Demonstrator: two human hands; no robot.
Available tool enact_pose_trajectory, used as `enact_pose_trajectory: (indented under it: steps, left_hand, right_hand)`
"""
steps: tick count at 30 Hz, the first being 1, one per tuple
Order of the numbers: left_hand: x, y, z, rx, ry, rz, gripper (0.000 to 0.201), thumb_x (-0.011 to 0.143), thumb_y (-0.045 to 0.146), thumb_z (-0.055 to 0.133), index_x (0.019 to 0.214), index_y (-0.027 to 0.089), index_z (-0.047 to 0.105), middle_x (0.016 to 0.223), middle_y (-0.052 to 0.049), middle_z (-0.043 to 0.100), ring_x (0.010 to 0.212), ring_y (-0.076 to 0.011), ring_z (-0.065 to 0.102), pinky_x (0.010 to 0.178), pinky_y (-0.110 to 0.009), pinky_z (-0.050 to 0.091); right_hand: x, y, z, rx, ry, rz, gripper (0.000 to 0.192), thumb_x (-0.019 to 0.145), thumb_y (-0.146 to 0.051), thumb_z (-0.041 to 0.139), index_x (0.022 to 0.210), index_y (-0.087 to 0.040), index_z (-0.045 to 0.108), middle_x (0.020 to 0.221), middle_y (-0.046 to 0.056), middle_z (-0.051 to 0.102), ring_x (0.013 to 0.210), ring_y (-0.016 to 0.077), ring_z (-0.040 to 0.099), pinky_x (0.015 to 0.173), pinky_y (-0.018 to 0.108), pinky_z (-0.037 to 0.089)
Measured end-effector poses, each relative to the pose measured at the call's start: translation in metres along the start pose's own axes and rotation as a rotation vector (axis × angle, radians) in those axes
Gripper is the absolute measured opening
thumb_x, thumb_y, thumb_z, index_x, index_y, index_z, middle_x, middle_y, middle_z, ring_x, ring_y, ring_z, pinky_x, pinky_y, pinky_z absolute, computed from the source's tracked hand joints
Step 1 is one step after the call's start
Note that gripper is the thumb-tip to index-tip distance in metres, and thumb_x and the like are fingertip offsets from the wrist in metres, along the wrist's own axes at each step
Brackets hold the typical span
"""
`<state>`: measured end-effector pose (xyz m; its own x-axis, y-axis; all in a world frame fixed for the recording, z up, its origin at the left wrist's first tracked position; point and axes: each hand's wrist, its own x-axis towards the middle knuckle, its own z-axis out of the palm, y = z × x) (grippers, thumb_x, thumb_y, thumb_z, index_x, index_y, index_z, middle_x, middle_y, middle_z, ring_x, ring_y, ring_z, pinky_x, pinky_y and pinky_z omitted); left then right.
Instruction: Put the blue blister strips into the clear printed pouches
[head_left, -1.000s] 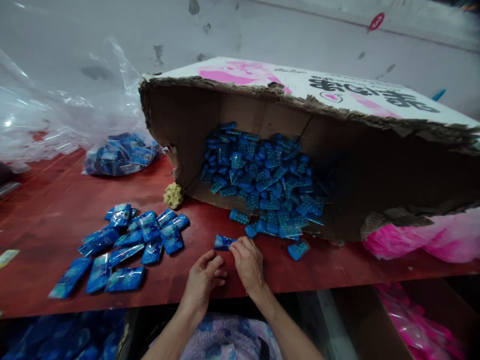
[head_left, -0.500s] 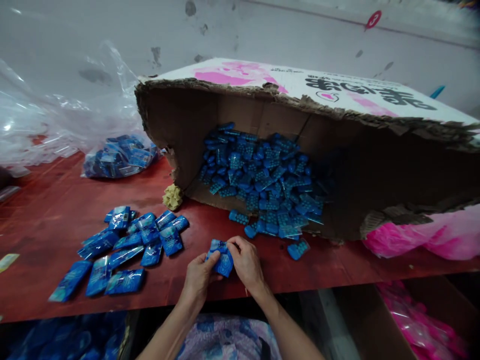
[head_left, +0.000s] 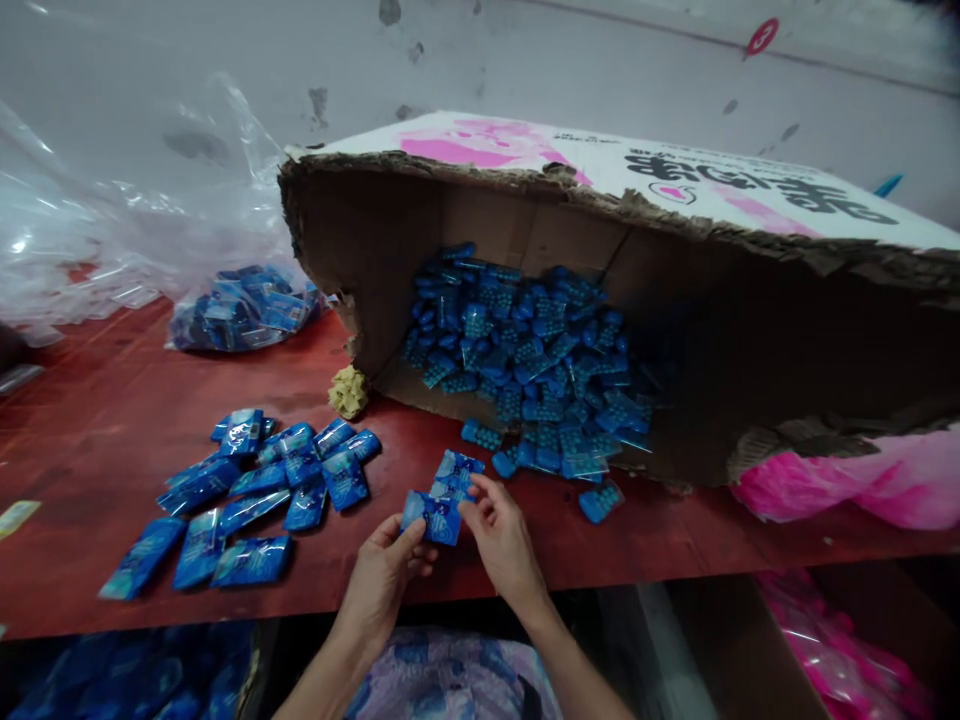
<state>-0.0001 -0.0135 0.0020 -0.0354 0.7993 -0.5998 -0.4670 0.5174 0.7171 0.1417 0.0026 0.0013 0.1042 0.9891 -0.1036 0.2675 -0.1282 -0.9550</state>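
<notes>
My left hand [head_left: 384, 572] pinches a blue printed card [head_left: 444, 520] at its lower left, thumb on top. A second blue panel [head_left: 456, 474] of the same print angles up from it, and my right hand [head_left: 504, 545] has its fingertips closed on that panel's right edge. Whether the two panels are one unfolded card or two pieces, I cannot tell. On the red table to the left lie several flat, shiny blue packets [head_left: 201, 550]. Beyond my hands, a pile of small blue packs in clear wrap [head_left: 525, 350] spills from a cardboard box.
The cardboard box [head_left: 517, 172] lies on its side with a torn rim. Left of it are a clear bag of blue packets [head_left: 240, 310] and a crumpled yellow lump [head_left: 348, 391]. Pink plastic [head_left: 847, 475] is at the right. Pink items [head_left: 847, 650] sit below the red table [head_left: 420, 420].
The blue card in my hands has gone from a compact, folded-looking shape to two spread panels. My hands have moved slightly apart, the right one a little to the right.
</notes>
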Motion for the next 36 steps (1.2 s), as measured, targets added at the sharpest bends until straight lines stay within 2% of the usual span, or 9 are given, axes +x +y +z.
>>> enact_pose_trajectory:
  steps: [3,6,13,19,25,28,31,33,36]
  left_hand:
    - [0.002,-0.003,0.002,0.002,-0.008,0.025,0.028,0.055,0.031,0.074,0.070,0.014,0.057,0.051,0.002,0.061,0.044,-0.0099,0.055,0.042,-0.019,0.041]
    - [0.006,-0.005,0.000,-0.016,-0.007,-0.010,0.029,0.052,0.030,0.076,0.067,0.013,0.057,0.047,0.001,0.060,0.040,-0.0095,0.053,0.039,-0.019,0.039]
    - [0.000,-0.002,0.001,-0.032,0.010,0.017,0.027,0.051,0.028,0.076,0.067,0.010,0.062,0.052,-0.001,0.064,0.043,-0.0098,0.055,0.043,-0.020,0.045]
    - [0.003,-0.010,0.015,-0.142,0.024,0.080,0.028,0.048,0.028,0.077,0.066,0.012,0.061,0.051,0.002,0.061,0.040,-0.0077,0.051,0.038,-0.019,0.043]
    - [0.008,-0.008,0.012,-0.074,0.026,0.005,0.031,0.049,0.035,0.076,0.058,0.012,0.058,0.038,0.005,0.051,0.036,-0.0083,0.047,0.039,-0.022,0.044]
    - [0.005,-0.004,0.004,-0.057,0.028,-0.003,0.032,0.049,0.035,0.077,0.062,0.011,0.060,0.046,0.003,0.056,0.042,-0.0088,0.049,0.040,-0.022,0.043]
    - [0.000,0.000,-0.002,-0.055,0.038,-0.022,0.032,0.048,0.032,0.078,0.065,0.011,0.062,0.053,0.001,0.060,0.045,-0.0089,0.050,0.040,-0.021,0.041]
    - [-0.001,0.002,-0.003,-0.067,0.037,-0.010,0.029,0.049,0.031,0.078,0.063,0.012,0.061,0.051,0.002,0.058,0.044,-0.0080,0.048,0.040,-0.020,0.040]
    - [0.000,0.003,0.000,-0.066,0.030,0.035,0.026,0.052,0.031,0.076,0.061,0.012,0.061,0.051,0.003,0.058,0.044,-0.0081,0.048,0.042,-0.020,0.039]
  right_hand:
    - [-0.001,0.007,0.010,0.311,-0.146,0.218,0.027,0.069,-0.035,0.060,0.088,-0.016,0.061,0.068,0.000,0.059,0.056,0.0109,0.051,0.054,0.022,0.042]
    - [0.002,0.010,0.020,0.357,-0.163,0.254,0.025,0.069,-0.040,0.057,0.067,-0.016,0.057,0.049,-0.006,0.047,0.044,0.0081,0.042,0.044,0.019,0.035]
    - [-0.004,0.001,0.022,0.413,-0.210,0.229,0.022,0.072,-0.038,0.053,0.074,-0.016,0.057,0.055,-0.005,0.051,0.046,0.0084,0.044,0.044,0.019,0.037]
    - [-0.007,0.004,0.030,0.348,-0.101,0.204,0.019,0.076,-0.034,0.047,0.070,-0.016,0.052,0.054,-0.005,0.048,0.046,0.0078,0.041,0.045,0.019,0.037]
    - [0.002,0.012,0.030,0.151,0.023,0.156,0.031,0.081,-0.040,0.041,0.058,-0.019,0.043,0.047,-0.007,0.036,0.042,0.0083,0.034,0.040,0.019,0.029]
    - [0.011,0.011,0.023,0.024,0.063,0.111,0.028,0.083,-0.036,0.040,0.063,-0.019,0.051,0.051,-0.005,0.044,0.048,0.0113,0.042,0.048,0.022,0.033]
    - [0.012,0.004,0.014,-0.122,0.034,0.069,0.013,0.076,-0.027,0.052,0.083,-0.020,0.061,0.063,0.000,0.059,0.061,0.0167,0.054,0.058,0.025,0.038]
    - [0.006,-0.003,0.008,-0.335,0.038,0.023,0.028,0.075,-0.024,0.055,0.103,-0.021,0.059,0.080,0.007,0.065,0.073,0.0216,0.059,0.064,0.029,0.040]
    - [-0.005,-0.012,0.000,-0.590,0.145,-0.059,0.040,0.081,-0.028,0.050,0.120,-0.020,0.050,0.109,0.014,0.059,0.089,0.0259,0.059,0.069,0.032,0.043]
